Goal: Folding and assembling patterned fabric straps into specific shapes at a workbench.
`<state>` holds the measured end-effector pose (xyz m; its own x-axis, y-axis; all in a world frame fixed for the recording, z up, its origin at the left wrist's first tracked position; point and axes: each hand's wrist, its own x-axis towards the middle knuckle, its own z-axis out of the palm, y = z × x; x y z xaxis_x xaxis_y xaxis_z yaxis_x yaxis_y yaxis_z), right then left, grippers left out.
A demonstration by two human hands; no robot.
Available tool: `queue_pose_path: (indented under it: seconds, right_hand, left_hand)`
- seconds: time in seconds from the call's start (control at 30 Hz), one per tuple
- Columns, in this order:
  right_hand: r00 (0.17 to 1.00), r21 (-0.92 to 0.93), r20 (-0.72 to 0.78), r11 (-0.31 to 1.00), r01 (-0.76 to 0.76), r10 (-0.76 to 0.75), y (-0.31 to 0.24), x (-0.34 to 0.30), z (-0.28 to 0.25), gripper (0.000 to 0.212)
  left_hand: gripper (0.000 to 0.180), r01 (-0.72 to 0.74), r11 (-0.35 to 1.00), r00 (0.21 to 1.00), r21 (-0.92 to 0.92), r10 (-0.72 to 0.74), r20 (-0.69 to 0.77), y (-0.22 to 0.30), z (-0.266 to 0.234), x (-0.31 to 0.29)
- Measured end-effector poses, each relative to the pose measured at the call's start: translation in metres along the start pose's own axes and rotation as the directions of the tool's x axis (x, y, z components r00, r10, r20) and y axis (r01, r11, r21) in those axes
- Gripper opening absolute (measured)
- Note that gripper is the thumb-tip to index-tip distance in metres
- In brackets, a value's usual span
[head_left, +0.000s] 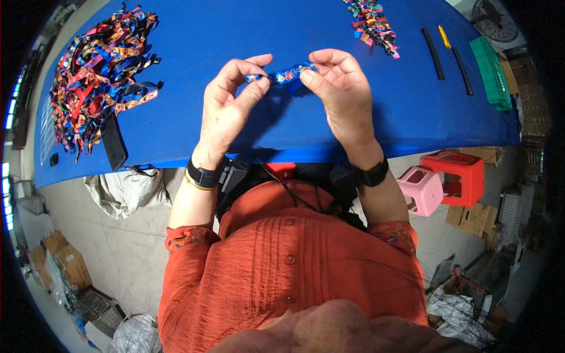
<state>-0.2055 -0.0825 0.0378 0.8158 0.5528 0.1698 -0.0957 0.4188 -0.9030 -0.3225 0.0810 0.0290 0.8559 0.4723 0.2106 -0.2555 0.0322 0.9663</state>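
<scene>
Above the blue table, a blue patterned ribbon strap (286,76) stretches between my two hands. My left hand (234,97) pinches one end between thumb and forefinger. At the other end, my right hand (346,91) has its thumb and forefinger closed on the strap. Coloured shapes decorate the strap, and its ends are partly hidden by my fingers. On the table at the left lies a big tangled heap of similar patterned straps (97,76) in red, blue, black and yellow. A narrower bundle of straps (375,26) lies at the far right of my hands.
The blue tabletop (194,132) carries a black flat object (114,141) by the heap, two black rods (432,54), a yellow tool (444,36) and a green crate (491,73). Pink (425,191) and red stools (465,179) stand right; a white sack (126,191) lies below left.
</scene>
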Motion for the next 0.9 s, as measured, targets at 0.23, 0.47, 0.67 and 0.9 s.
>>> queue_pose_path:
  seconds: [0.23,0.47,0.67,0.9]
  right_hand:
    - [0.989,-0.071,0.122,0.995,-0.072,0.080,-0.005,-0.006,0.010,0.033]
    - [0.967,-0.226,0.185,0.965,-0.129,0.173,-0.005,-0.008,0.003,0.030]
    - [0.969,-0.293,0.160,0.947,-0.134,0.187,0.006,-0.008,-0.001,0.019]
    - [0.976,-0.338,0.135,0.934,-0.117,0.171,0.011,-0.007,-0.002,0.012]
  left_hand:
    - [0.012,-0.129,0.980,0.978,0.151,0.100,0.185,0.008,0.009,-0.003]
    - [0.012,-0.055,0.976,0.989,0.213,0.023,0.146,0.010,0.008,-0.004]
    - [0.012,-0.027,0.989,0.992,0.143,0.009,0.128,0.012,0.009,-0.004]
    - [0.011,-0.007,0.977,0.995,0.212,-0.014,0.100,0.010,0.008,-0.006]
